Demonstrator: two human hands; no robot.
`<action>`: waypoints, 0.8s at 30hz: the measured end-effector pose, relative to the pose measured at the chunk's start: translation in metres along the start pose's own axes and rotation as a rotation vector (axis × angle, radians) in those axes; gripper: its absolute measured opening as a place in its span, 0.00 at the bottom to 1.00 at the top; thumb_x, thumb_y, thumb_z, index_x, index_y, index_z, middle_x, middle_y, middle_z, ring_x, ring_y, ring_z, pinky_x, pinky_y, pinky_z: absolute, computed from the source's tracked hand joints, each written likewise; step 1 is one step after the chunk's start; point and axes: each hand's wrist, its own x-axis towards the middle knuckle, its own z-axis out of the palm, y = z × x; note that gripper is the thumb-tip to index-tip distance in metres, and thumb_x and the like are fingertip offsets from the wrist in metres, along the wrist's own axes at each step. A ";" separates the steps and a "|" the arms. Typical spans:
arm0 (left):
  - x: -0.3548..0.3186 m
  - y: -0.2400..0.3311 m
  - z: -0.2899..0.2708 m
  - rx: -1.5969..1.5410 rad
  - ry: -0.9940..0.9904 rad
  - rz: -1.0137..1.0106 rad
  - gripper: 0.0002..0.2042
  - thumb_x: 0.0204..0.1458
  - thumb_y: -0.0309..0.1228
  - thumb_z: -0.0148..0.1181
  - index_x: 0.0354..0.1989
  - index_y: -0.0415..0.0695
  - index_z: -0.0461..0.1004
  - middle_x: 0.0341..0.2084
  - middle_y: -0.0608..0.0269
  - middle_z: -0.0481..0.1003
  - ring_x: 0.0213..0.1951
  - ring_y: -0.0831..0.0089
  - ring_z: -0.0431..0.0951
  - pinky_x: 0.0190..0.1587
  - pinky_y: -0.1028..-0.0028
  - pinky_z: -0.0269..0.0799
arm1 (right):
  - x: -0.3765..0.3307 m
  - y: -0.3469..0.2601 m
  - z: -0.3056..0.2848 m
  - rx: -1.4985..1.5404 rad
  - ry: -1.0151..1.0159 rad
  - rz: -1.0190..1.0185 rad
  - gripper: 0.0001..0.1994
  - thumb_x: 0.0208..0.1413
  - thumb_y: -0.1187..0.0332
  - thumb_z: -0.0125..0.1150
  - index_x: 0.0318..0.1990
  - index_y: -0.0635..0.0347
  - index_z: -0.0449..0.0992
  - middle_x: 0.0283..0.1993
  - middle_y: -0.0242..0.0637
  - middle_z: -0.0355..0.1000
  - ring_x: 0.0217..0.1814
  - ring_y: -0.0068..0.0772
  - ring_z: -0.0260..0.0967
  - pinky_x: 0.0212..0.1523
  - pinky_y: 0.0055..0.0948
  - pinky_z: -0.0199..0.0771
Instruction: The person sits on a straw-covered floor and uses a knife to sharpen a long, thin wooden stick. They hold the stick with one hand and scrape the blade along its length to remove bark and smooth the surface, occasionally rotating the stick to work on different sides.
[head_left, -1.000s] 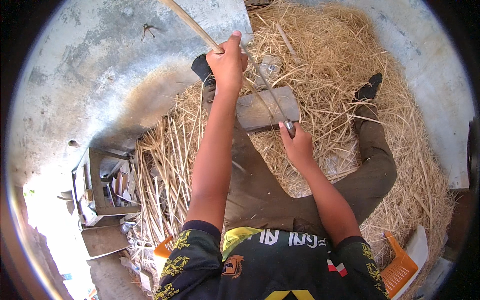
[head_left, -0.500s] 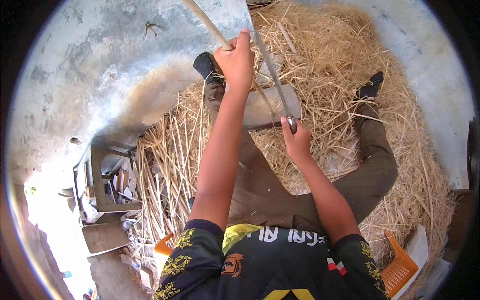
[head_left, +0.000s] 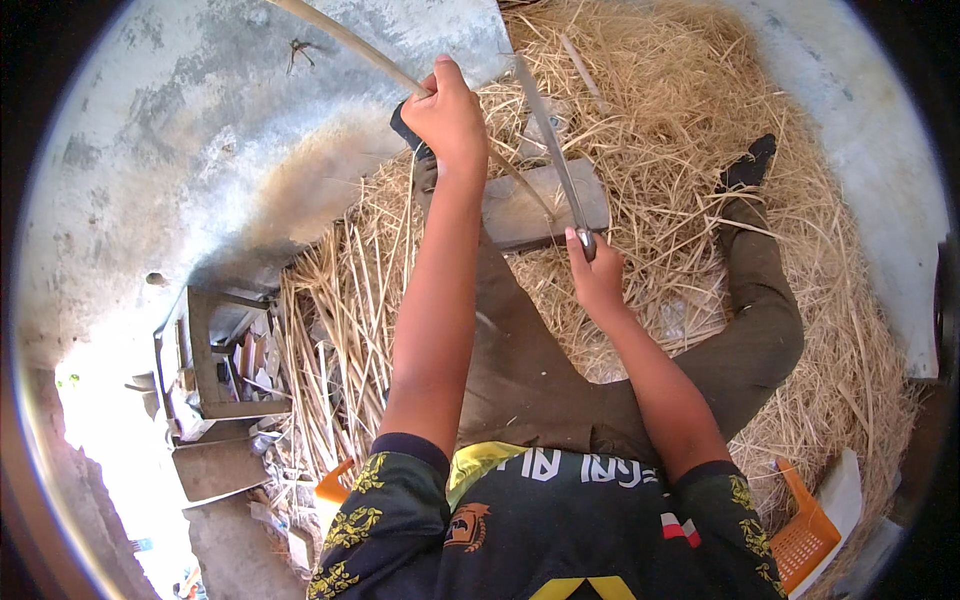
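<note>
The left hand (head_left: 450,118), in the upper middle of the frame, is closed tightly around a long pale cane strip (head_left: 345,45) that runs out to the upper left over the grey concrete floor (head_left: 180,170). The right hand (head_left: 595,280), near the centre, is closed around the handle of a long knife (head_left: 550,150), whose blade points up toward the top edge. Between the hands lies a flat wooden block (head_left: 530,210) on the straw (head_left: 700,120). An orange basket (head_left: 805,535) sits at the lower right.
</note>
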 end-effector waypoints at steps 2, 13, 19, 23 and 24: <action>-0.001 -0.001 0.006 -0.051 -0.023 0.006 0.17 0.56 0.29 0.60 0.19 0.44 0.60 0.11 0.73 0.56 0.10 0.83 0.54 0.12 0.76 0.45 | -0.003 0.043 0.010 -0.162 -0.119 0.134 0.29 0.59 0.43 0.56 0.27 0.67 0.78 0.22 0.52 0.73 0.26 0.54 0.74 0.33 0.47 0.70; 0.003 -0.017 0.001 0.073 -0.042 0.118 0.18 0.56 0.30 0.60 0.17 0.43 0.61 0.11 0.73 0.58 0.10 0.83 0.56 0.12 0.77 0.48 | 0.002 -0.008 -0.022 -0.142 -0.061 0.073 0.27 0.60 0.44 0.56 0.38 0.66 0.78 0.28 0.53 0.76 0.31 0.55 0.76 0.36 0.48 0.72; 0.011 -0.021 0.005 0.072 -0.015 0.109 0.17 0.56 0.31 0.60 0.18 0.42 0.61 0.11 0.73 0.59 0.10 0.83 0.56 0.12 0.76 0.49 | -0.006 0.058 -0.001 -0.473 -0.248 0.149 0.28 0.61 0.44 0.53 0.40 0.67 0.78 0.33 0.57 0.77 0.40 0.58 0.77 0.43 0.50 0.75; 0.007 -0.013 0.009 0.006 0.021 0.014 0.17 0.57 0.31 0.58 0.18 0.43 0.61 0.11 0.73 0.58 0.10 0.83 0.55 0.12 0.76 0.49 | -0.010 0.085 0.000 -0.392 -0.150 0.221 0.26 0.60 0.47 0.57 0.30 0.68 0.78 0.23 0.53 0.73 0.25 0.54 0.72 0.32 0.45 0.70; 0.008 -0.008 0.005 0.015 0.041 0.019 0.17 0.57 0.31 0.58 0.18 0.43 0.60 0.11 0.74 0.58 0.10 0.83 0.55 0.12 0.76 0.49 | -0.011 0.072 -0.002 -0.355 -0.195 0.215 0.27 0.60 0.46 0.56 0.32 0.69 0.77 0.25 0.54 0.74 0.29 0.55 0.74 0.34 0.47 0.71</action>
